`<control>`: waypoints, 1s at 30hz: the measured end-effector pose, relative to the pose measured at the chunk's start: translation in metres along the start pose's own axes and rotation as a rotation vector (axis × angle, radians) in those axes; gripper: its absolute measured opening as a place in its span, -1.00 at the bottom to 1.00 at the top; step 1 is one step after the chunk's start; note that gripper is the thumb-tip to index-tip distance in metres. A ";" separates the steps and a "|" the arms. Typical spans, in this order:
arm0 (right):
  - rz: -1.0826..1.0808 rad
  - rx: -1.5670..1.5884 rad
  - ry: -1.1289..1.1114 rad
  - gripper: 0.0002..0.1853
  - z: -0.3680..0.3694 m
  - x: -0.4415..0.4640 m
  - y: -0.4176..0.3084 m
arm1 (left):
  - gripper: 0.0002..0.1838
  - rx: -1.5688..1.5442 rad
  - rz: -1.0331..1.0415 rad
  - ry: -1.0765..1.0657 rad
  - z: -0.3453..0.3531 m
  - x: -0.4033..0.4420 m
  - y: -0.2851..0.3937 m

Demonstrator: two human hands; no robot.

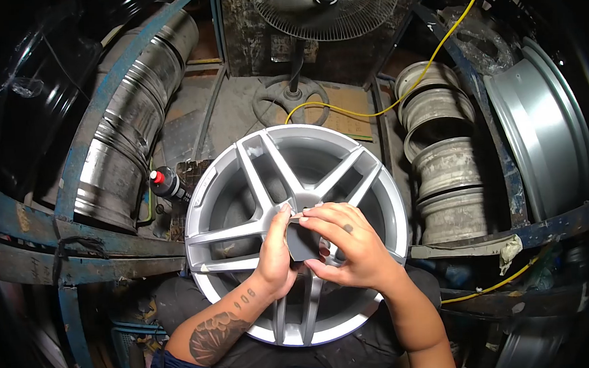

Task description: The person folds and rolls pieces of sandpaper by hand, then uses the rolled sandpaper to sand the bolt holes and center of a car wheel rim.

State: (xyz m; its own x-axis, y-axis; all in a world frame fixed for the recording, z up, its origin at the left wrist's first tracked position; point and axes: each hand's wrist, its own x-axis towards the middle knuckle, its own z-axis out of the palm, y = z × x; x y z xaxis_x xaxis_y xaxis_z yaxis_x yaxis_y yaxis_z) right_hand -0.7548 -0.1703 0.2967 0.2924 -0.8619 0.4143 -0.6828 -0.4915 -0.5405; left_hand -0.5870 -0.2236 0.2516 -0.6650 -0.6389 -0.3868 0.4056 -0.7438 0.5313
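A silver multi-spoke alloy wheel [280, 168] lies face up in front of me, over my lap. Above its hub, both hands hold a small dark grey sheet of sandpaper [303, 245]. My left hand [276, 255] grips the sheet's left edge, thumb pointing up along it. From the other side, my right hand [351, 244] pinches it, with fingers over the top edge and the thumb near the bottom. The hands hide much of the hub and some lower spokes.
A black bottle with a red cap [166, 182] stands left of the wheel. Stacked rims line the left rack [110, 163] and right rack [448, 169]. A pedestal fan [294, 84] stands ahead, and a yellow cable [428, 60] crosses behind the wheel.
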 end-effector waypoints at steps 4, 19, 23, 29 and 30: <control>-0.038 0.027 0.038 -0.30 0.002 0.001 0.003 | -0.35 0.041 -0.004 0.053 0.001 0.000 0.000; -0.114 -0.021 0.001 -0.22 0.014 -0.005 -0.013 | -0.46 0.007 0.031 0.060 -0.004 -0.001 0.003; -0.121 -0.031 -0.003 -0.27 0.016 -0.005 -0.013 | -0.49 0.023 0.060 0.030 -0.005 -0.002 0.002; -0.134 -0.106 0.184 -0.29 0.008 -0.006 -0.012 | -0.55 0.071 0.037 0.012 -0.004 0.002 0.000; -0.124 -0.132 0.199 -0.28 0.007 -0.006 -0.011 | -0.56 0.074 0.025 0.023 -0.002 0.000 0.001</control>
State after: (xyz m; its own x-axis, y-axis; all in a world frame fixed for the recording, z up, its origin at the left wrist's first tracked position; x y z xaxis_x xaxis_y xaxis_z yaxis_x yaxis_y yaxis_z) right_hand -0.7446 -0.1607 0.2946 0.2505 -0.7482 0.6143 -0.7354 -0.5598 -0.3819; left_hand -0.5854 -0.2248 0.2504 -0.6406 -0.6618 -0.3894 0.3734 -0.7116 0.5951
